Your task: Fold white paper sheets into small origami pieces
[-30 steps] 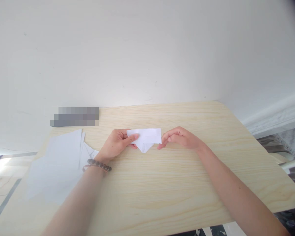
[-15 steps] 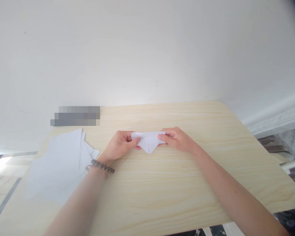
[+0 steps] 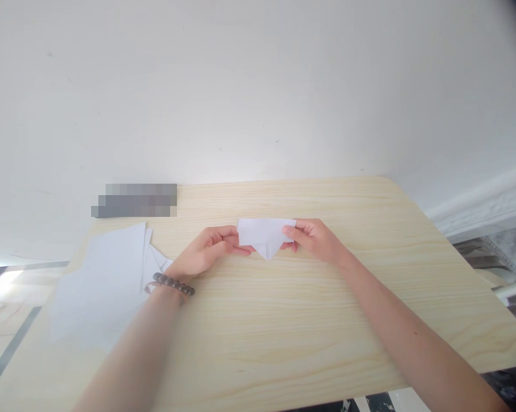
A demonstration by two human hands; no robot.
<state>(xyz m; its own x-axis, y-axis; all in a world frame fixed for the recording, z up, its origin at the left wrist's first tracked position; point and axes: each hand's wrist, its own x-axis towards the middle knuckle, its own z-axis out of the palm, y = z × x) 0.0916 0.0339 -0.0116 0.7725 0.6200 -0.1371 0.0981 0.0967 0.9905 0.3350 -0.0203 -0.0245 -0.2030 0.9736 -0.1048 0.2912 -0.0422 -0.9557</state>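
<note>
A small piece of white folded paper (image 3: 261, 232) is held just above the table, its upper part a flat band and its lower middle a downward-pointing triangle with a short crease. My right hand (image 3: 313, 237) pinches its right end, thumb in front and fingers behind. My left hand (image 3: 212, 246), with a dark bead bracelet (image 3: 174, 284) on the wrist, is at the left end. Its thumb is off the paper's front, and its fingers reach out behind the left edge, their tips partly hidden.
Loose white sheets (image 3: 98, 280) lie overlapping on the left of the pale wooden table (image 3: 283, 326), partly behind my left forearm. A blurred-out dark object (image 3: 135, 201) sits at the back left. A white wall (image 3: 258, 91) rises behind the table.
The folded paper has shifted slightly up and right, and its upper band now shows taller. My left thumb has come off the paper's front, while my right hand keeps its pinch.
</note>
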